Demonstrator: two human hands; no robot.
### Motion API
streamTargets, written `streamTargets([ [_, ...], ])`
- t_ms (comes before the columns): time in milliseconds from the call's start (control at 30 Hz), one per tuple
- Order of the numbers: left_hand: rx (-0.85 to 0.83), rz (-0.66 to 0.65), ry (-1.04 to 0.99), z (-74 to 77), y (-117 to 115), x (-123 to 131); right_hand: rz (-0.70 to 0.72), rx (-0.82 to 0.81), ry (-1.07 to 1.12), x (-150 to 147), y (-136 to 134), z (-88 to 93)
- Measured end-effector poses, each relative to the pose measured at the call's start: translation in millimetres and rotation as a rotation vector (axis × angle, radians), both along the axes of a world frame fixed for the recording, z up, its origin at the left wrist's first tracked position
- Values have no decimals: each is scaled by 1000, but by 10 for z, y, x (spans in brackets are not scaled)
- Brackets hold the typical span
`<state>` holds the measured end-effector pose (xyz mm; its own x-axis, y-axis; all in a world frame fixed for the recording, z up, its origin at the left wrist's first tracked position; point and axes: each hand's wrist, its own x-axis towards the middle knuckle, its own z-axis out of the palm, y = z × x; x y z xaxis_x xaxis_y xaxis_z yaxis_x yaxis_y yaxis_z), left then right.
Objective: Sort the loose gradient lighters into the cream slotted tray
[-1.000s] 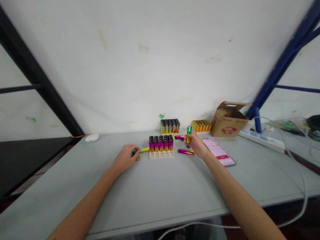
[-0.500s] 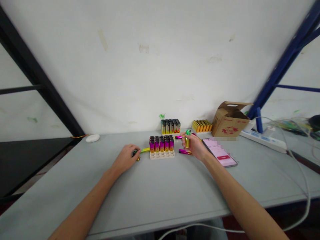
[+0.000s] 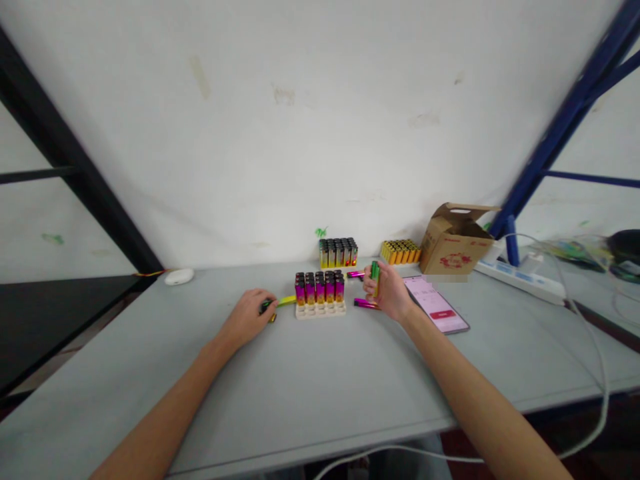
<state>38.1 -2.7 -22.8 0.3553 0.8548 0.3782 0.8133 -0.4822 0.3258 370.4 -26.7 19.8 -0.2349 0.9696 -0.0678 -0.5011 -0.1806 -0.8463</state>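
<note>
My right hand (image 3: 393,293) is raised over the table, with its fingers closed around a green-and-yellow lighter (image 3: 375,280) held upright. My left hand (image 3: 250,312) rests on the table at the left, its fingers curled onto a dark-ended lighter (image 3: 265,307). A yellow lighter (image 3: 287,301) lies between that hand and a white rack (image 3: 321,311). In the rack's back rows stand several purple-and-orange lighters (image 3: 320,291) with black tops; its front holes hold none. Beside my right hand lies a purple lighter (image 3: 365,304), and another purple one (image 3: 355,274) is farther back.
By the wall stand a group of dark-topped lighters (image 3: 339,253) and a group of yellow-orange ones (image 3: 401,252). An open cardboard box (image 3: 455,243), a lit phone (image 3: 440,307) and a power strip (image 3: 523,281) are at the right. A white case (image 3: 179,277) lies far left.
The whole view has shifted slightly. The lighter in my right hand has turned a little and now shows a darker green end. My left hand stays in place.
</note>
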Motion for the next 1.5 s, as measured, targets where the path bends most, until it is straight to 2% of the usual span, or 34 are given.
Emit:
streamTargets([
  [233,3,5,5,-6,-5,0,45,-33,0,27,22,-20],
  [500,6,-1,9,-15,-10,-2,0,20,23,10,-12,13],
  [667,-1,1,17,-20,2,1,60,36,67,-12,-14,24],
  [867,4,-9,24,-39,7,-5,111,9,83,0,-27,18],
  [1100,1,-6,33,-25,9,-1,94,-40,131,-5,-39,31],
  [1500,6,-9,28,-36,12,-7,108,-4,56,-36,-77,30],
])
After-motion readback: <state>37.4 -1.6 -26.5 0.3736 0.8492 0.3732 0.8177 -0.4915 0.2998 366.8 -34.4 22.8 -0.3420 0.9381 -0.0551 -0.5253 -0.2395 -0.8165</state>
